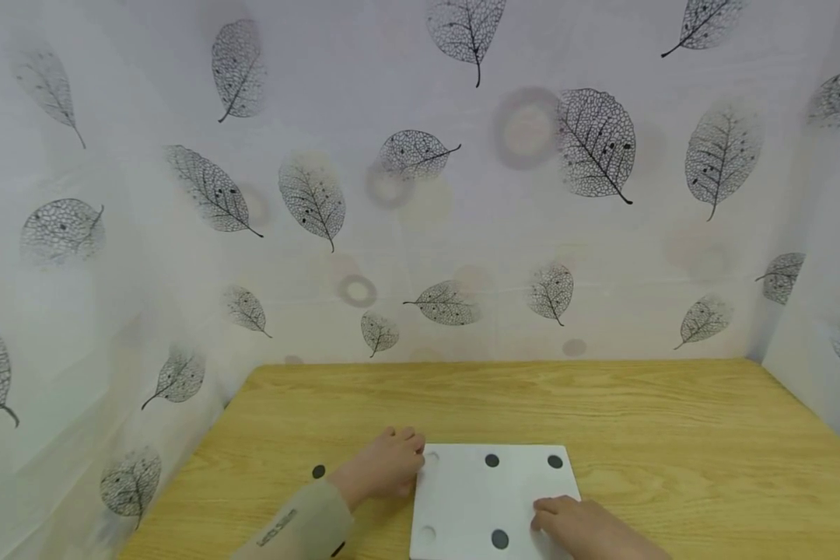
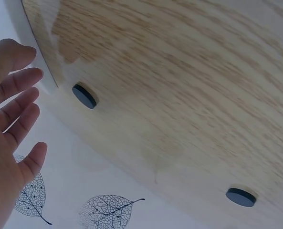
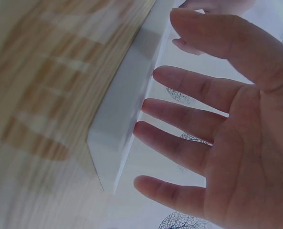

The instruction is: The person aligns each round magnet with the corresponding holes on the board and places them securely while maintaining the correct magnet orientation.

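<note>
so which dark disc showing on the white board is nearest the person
The near disc, lowest in the head view; the far middle disc and far right disc both lie close to the far edge of the white board.

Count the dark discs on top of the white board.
3 visible on the white board: one disc midway along the far edge, another disc near the far right corner, a third disc nearer the person. The right hand may hide more.

White board (image 1: 469, 498), head view's lower centre: partly hidden by right hand (image 1: 591, 529). Sleeve (image 1: 322, 513), lower left: cut off; lettering (image 1: 277, 527) too small.
</note>
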Tool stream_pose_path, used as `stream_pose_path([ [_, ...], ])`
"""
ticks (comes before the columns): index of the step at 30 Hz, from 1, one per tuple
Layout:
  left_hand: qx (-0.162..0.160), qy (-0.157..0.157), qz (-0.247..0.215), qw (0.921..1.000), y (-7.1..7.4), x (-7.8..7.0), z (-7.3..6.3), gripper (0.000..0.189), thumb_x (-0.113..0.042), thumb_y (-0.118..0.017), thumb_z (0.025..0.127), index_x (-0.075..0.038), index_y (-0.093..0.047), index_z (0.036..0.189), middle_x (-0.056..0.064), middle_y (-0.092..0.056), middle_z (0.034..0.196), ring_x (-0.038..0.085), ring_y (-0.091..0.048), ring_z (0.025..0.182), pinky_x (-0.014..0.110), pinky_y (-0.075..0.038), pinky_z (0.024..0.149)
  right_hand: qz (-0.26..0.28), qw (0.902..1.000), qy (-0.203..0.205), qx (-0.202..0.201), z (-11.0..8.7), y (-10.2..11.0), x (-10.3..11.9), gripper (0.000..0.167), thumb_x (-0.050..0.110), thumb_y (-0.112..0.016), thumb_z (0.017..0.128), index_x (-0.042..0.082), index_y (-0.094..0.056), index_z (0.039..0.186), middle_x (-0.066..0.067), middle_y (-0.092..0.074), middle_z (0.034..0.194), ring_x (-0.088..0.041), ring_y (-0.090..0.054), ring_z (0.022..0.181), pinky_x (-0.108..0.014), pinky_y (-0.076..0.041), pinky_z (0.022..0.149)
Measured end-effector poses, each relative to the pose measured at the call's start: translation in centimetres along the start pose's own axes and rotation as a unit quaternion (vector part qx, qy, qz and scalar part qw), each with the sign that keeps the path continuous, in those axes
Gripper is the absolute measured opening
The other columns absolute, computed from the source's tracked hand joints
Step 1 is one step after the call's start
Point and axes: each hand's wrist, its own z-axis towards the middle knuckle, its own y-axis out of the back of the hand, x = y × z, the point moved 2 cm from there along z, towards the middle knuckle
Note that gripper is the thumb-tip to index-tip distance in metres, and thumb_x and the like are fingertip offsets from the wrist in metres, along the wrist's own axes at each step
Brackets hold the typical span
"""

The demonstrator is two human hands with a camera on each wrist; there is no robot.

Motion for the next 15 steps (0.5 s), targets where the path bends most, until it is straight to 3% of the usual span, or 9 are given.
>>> stream_pose_path([
  [8, 0.003, 0.006, -0.030, 0.9995, -0.3, 0.4, -1.0, 0.016, -0.026, -0.068, 0.073, -0.023, -0.066, 0.088, -0.005, -0.053, 0.100, 0.013, -0.046, 0.091, 0.034, -0.042, 0.077, 0.005, 0.9998, -0.013, 0.011, 0.2, -0.1, 0.0, 0.049, 0.052, -0.070, 0.064, 0.016, -0.062, 0.095, -0.006, -0.058, 0.105, -0.024, -0.055, 0.094, -0.038, -0.047, 0.075],
  [15, 0.002, 0.014, -0.027, 0.9995, -0.3, 0.7, -1.7, 0.018, -0.030, -0.070, 0.070, -0.022, -0.065, 0.085, -0.005, -0.052, 0.097, 0.012, -0.045, 0.088, 0.030, -0.041, 0.072, 0.009, 0.9998, -0.015, 0.014, 0.1, 0.0, 0.1, 0.048, 0.051, -0.070, 0.063, 0.016, -0.062, 0.095, -0.006, -0.058, 0.105, -0.024, -0.055, 0.092, -0.038, -0.047, 0.074],
])
